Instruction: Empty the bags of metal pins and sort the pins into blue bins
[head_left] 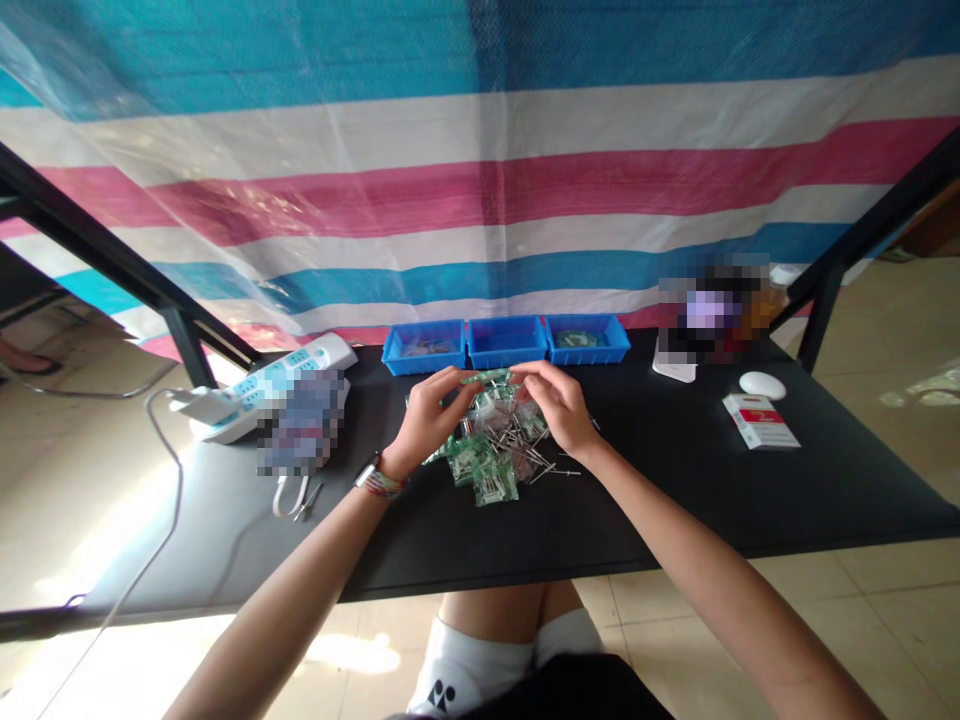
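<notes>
Between my two hands a small clear-and-green plastic packet (487,377) is stretched, above the far side of a pile. My left hand (429,412) pinches its left end, with a watch and a woven band on the wrist. At its right end are the closed fingers of my right hand (561,405). Under and in front of both hands lies the heap of similar green-printed packets (495,480), mixed with loose thin metal pins (517,440). Part of the heap is hidden by my fingers.
Behind the heap stand three blue bins (506,345), the outer two with small packets inside. A white power strip (281,385) with a cable is at left. To the right lie a red-and-white box (761,422) and a white oval object (762,386). Striped sheeting (480,200) hangs behind.
</notes>
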